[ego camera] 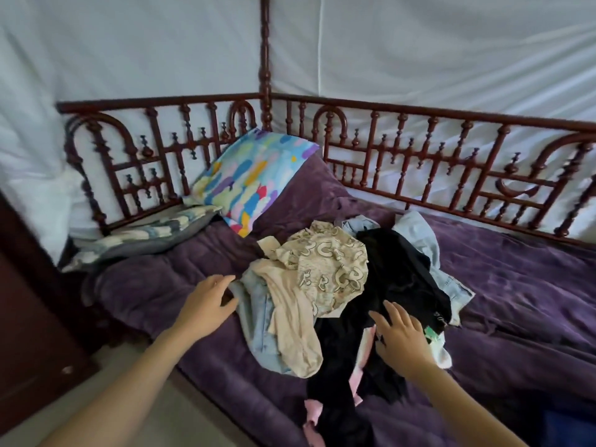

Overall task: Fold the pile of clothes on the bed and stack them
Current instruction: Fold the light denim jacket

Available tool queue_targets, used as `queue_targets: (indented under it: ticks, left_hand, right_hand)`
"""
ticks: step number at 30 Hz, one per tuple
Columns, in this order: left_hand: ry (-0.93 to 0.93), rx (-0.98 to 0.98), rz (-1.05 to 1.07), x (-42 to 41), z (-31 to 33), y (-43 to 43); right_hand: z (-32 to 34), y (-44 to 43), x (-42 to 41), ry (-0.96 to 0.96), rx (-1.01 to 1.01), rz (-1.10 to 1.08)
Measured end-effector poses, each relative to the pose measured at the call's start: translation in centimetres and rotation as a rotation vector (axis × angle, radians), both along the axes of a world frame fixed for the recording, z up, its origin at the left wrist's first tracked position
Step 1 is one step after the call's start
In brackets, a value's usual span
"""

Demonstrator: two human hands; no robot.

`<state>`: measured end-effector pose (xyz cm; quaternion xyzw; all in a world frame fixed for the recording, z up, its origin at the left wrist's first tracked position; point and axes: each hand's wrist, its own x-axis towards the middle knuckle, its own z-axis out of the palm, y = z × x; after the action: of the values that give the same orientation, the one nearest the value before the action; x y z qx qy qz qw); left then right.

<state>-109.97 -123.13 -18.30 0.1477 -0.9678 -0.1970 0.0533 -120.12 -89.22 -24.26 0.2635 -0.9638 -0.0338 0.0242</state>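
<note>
**Two hands reach into unfolded laundry**

Centre frame, a tangled pile of clothes lies on the purple bed. It looks soft, light and limp (the denim likely heavier). The left hand, fingers loosely apart, hovers at the pile's left edge; the right hand, fingers spread, rests on the black garment. Each piece is best lifted by its shoulders or waistband.

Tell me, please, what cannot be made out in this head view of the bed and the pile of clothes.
1. Pile of clothes: the number of garments is unclear, because the pieces overlap in the head view.
2. Pink garment: mostly hidden under the black garment.
3. Right hand: the palm faces down, so contact with the fabric cannot be told.
4. Dark blue thing, lower right: cut off by the frame edge.
</note>
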Motion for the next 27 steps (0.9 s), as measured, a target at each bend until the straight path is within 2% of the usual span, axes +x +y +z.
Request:
queue_targets:
  ticks: [5,11,12,16,21,27]
  left_hand:
    - [-0.029,0.048,-0.067,-0.5,-2.1,-3.8]
    - [-0.076,0.062,-0.116,-3.6,-4.3,-8.2]
    - [-0.08,0.05,-0.105,-4.2,-4.4,-9.5]
    - [-0.14,0.027,-0.004,-5.9,-4.2,-16.2]
    - [-0.16,0.044,0.162,-8.3,-4.7,-23.6]
    - [-0.259,0.142,0.108,-11.8,-9.6,-25.8]
  right_hand:
    - [-0.1,-6.1,0.8,-0.014,0.027,-0.03]
    - [-0.3,-12.4,-3.4,-0.036,0.064,-0.063]
    - [-0.1,-14.0,-4.2,-0.037,0.084,-0.044]
    - [-1.3,-21.6,-7.7,-0.251,-0.006,0.079]
    - [-3.0,-30.8,-11.1,-0.3,-0.072,0.155]
    - [-6.6,-35.4,-11.4,-0.38,-0.019,0.117]
